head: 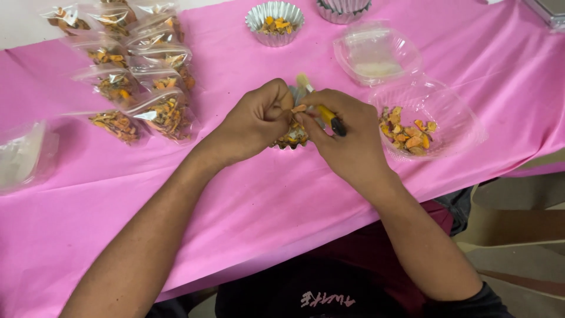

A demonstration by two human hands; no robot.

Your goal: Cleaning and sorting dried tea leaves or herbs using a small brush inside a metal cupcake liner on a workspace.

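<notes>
Both hands grip things: the left hand (259,121) a small bag, the right hand (341,132) a brush (321,106). Filled bags (138,88) sit at ten o'clock; orange chips (407,134) wait at three.

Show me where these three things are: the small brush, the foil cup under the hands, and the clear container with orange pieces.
small brush (327,114), head view, on its yellow handle.
foil cup (292,140), head view, on its visible front part between the hands.
clear container (456,123), head view, on its bare right wall.
</notes>
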